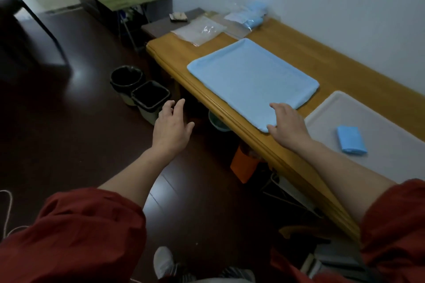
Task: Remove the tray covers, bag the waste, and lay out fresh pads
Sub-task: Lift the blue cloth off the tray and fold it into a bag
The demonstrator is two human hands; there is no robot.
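A person's right hand (287,122) rests open-fingered on the near corner of the blue tray cover (253,78), a thin, limp-looking sheet likely best peeled from that corner, while the left hand (171,126) hovers empty.

My right hand (288,122) rests flat on the near corner of the blue-covered tray (253,80) on the table (340,69); my left hand (172,127) hovers open above the floor near two bins (150,97).

Light blue tray cover (250,78), honey-brown table (340,71), red sleeves (76,234) (plain, unpatterned)
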